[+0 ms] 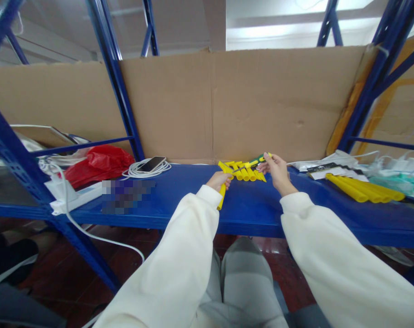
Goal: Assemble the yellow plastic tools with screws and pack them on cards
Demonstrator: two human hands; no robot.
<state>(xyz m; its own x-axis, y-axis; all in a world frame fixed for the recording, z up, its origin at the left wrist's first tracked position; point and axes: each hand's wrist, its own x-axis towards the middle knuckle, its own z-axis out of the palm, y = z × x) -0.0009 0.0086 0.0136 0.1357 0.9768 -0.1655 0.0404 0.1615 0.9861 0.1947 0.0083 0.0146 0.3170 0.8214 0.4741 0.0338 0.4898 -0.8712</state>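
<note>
My left hand (221,180) is closed around a yellow tube (222,197), which stands tilted over the blue shelf, with its top and lower end showing past my fingers. In my right hand (276,172) is a screwdriver (256,161) with a yellow and green handle. Its thin dark shaft points left, and the tip reaches the tube near my left fingers; whether it touches is too small to tell. Just behind the tools, several more yellow tubes (245,175) lie side by side on the shelf.
On the blue shelf (186,200), a phone (152,164) rests on a coiled white cable (135,171) at left. Beyond are a red plastic bag (97,165) and a white power strip (80,197). At right lie several yellow tubes (364,187). A cardboard panel (261,100) stands behind.
</note>
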